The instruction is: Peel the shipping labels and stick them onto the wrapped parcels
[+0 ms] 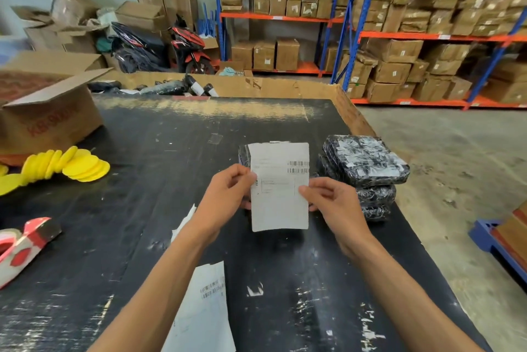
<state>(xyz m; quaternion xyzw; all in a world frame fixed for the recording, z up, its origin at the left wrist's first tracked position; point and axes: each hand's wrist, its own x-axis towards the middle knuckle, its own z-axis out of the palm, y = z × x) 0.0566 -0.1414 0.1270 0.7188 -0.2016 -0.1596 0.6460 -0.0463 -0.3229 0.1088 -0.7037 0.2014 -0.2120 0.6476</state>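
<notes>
A white shipping label [281, 197] with barcodes is held upright above the black table [137, 209]. My left hand [228, 192] pinches its left edge and my right hand [328, 199] pinches its right edge. Behind the label a black wrapped parcel [243, 155] lies on the table, mostly hidden. To the right stands a stack of black wrapped parcels [365, 164]. More label sheets [205, 311] lie near the table's front edge between my forearms.
A red and white tape dispenser [22, 240] lies at the left edge. Yellow round pads [71, 164] spill beside an open cardboard box [42, 112]. A cardboard bin [279, 87] with black parcels stands behind the table. Shelves of boxes fill the back.
</notes>
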